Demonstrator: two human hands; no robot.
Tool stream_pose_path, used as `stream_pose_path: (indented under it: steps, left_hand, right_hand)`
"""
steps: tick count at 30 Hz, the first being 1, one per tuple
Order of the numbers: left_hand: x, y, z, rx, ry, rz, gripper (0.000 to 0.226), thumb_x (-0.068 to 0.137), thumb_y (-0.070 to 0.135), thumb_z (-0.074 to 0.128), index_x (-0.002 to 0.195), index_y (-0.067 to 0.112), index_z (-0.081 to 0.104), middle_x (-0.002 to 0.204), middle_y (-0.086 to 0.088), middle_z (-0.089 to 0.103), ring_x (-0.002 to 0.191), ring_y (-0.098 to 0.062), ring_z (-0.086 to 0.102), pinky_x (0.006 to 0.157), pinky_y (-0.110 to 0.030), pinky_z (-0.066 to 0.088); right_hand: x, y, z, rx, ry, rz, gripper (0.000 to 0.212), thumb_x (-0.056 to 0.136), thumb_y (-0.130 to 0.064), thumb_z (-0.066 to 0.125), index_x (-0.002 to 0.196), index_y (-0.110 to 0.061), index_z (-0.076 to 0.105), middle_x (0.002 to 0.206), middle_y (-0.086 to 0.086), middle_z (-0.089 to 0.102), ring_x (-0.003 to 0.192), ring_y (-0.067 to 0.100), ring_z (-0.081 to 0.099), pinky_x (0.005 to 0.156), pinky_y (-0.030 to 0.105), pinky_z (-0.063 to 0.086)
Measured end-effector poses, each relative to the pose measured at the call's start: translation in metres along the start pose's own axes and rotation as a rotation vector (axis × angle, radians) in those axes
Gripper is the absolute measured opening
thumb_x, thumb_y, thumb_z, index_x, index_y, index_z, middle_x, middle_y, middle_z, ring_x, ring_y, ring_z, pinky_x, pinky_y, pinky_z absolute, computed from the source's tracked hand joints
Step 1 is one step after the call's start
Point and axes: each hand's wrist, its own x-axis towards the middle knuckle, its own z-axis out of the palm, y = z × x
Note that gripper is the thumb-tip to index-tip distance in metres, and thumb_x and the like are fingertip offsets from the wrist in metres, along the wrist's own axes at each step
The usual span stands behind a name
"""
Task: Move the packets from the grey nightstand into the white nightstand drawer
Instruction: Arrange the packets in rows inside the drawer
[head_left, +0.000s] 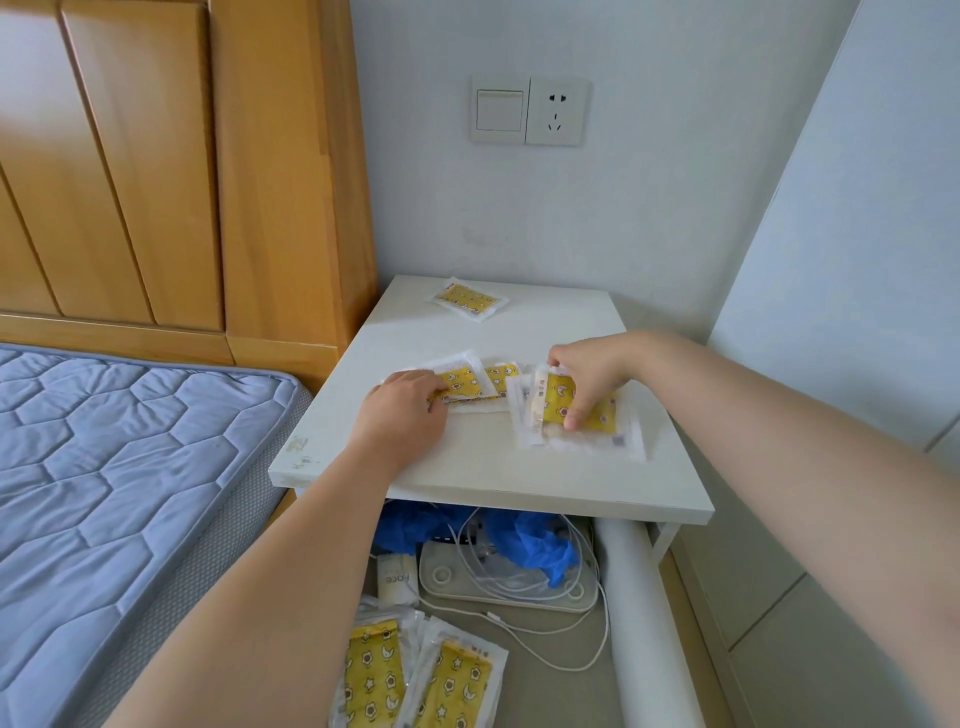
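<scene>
While you are curling left hand (402, 410) round near edge of left pile (488, 379) on nightstand top (493, 467), likely gathering it, lone packet (467, 300) is lying apart near back wall; right hand (592, 371) is pinching right stack (602, 418) between thumb and fingers (squaring it for one lift, probably).

Your white tabletop (519, 478) carries a lone packet (467, 300) at the back (lying flat), plus a left pile (485, 382) and a right pile (597, 434) nearer you.
</scene>
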Motion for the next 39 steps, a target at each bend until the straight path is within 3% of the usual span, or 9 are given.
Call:
stream_pose_path:
  steps: [3,6,8,11,18,22,25,29,39]
  left_hand:
    - [0.002,-0.003,0.003,-0.011,0.012,0.013,0.03,0.097,0.014,0.04,0.114,0.016,0.064,0.123,-0.001,0.061,0.115,-0.021,0.049,0.099,-0.035,0.038]
    - [0.003,-0.006,0.004,0.017,0.017,0.011,0.031,0.097,0.014,0.039,0.123,0.018,0.056,0.121,-0.003,0.059,0.112,-0.022,0.049,0.094,-0.037,0.04]
    - [0.003,-0.005,0.003,0.024,0.005,-0.011,0.044,0.097,0.016,0.041,0.141,0.019,0.039,0.132,-0.005,0.051,0.122,-0.023,0.044,0.099,-0.039,0.039]
    - [0.005,-0.002,-0.001,0.037,-0.082,-0.111,0.062,0.097,0.024,0.045,0.151,0.016,0.017,0.15,-0.006,0.031,0.138,-0.026,0.027,0.11,-0.041,0.029]
    - [0.028,0.011,-0.025,0.097,-0.352,-0.185,0.061,0.087,0.036,0.064,0.139,0.014,0.041,0.132,-0.009,0.048,0.128,-0.028,0.037,0.098,-0.038,0.038]
    - [0.041,0.021,-0.041,0.251,-0.368,-0.131,0.021,0.082,0.028,0.07,0.088,0.008,0.065,0.078,-0.001,0.057,0.083,-0.02,0.054,0.066,-0.028,0.041]
    - [0.051,0.029,-0.05,0.062,-0.318,-0.178,0.024,0.085,0.019,0.067,0.098,-0.001,0.071,0.092,-0.012,0.068,0.082,-0.022,0.059,0.074,-0.032,0.049]
    - [0.069,0.048,-0.046,-0.001,-0.277,-0.177,0.033,0.094,0.021,0.055,0.119,0.0,0.062,0.115,-0.013,0.06,0.108,-0.029,0.056,0.077,-0.028,0.046]
    - [0.081,0.051,0.001,0.182,-0.357,-0.212,0.01,0.085,0.012,0.058,0.092,0.01,0.065,0.073,-0.001,0.053,0.075,-0.021,0.055,0.06,-0.025,0.045]
  right_hand:
    - [-0.012,0.004,0.014,0.268,0.1,0.016,0.037,0.07,-0.04,0.081,0.077,-0.015,0.054,0.074,-0.003,0.059,0.063,0.012,0.057,0.054,0.022,0.041]
    - [-0.017,0.008,0.05,1.033,0.337,0.044,0.018,0.076,-0.022,0.079,0.08,-0.014,0.063,0.076,0.003,0.067,0.058,0.011,0.064,0.053,0.019,0.049]
    - [-0.018,0.001,0.079,1.344,0.663,0.18,0.017,0.079,-0.023,0.076,0.086,-0.013,0.064,0.086,0.007,0.07,0.069,0.018,0.067,0.062,0.027,0.053]
    - [-0.014,-0.006,0.098,1.317,0.963,0.267,0.027,0.079,-0.031,0.072,0.095,-0.012,0.062,0.091,0.004,0.069,0.083,0.022,0.066,0.074,0.032,0.052]
    - [-0.013,-0.009,0.094,1.247,0.991,0.266,0.025,0.081,-0.029,0.07,0.096,-0.011,0.061,0.092,0.002,0.067,0.084,0.02,0.064,0.075,0.032,0.051]
    - [-0.011,-0.006,0.095,1.235,0.999,0.248,0.024,0.082,-0.028,0.07,0.096,-0.011,0.062,0.09,0.002,0.067,0.082,0.019,0.064,0.072,0.03,0.05]
    - [-0.011,-0.007,0.094,1.216,1.008,0.25,0.024,0.081,-0.028,0.071,0.093,-0.01,0.061,0.087,0.002,0.066,0.078,0.018,0.061,0.067,0.026,0.042]
    - [-0.01,-0.007,0.093,1.233,1.006,0.253,0.022,0.081,-0.028,0.071,0.091,-0.01,0.062,0.082,0.001,0.064,0.069,0.011,0.058,0.057,0.019,0.039]
    - [-0.006,-0.004,0.093,1.237,1.015,0.24,0.021,0.082,-0.027,0.07,0.092,-0.012,0.059,0.085,-0.002,0.062,0.076,0.014,0.059,0.063,0.024,0.04]
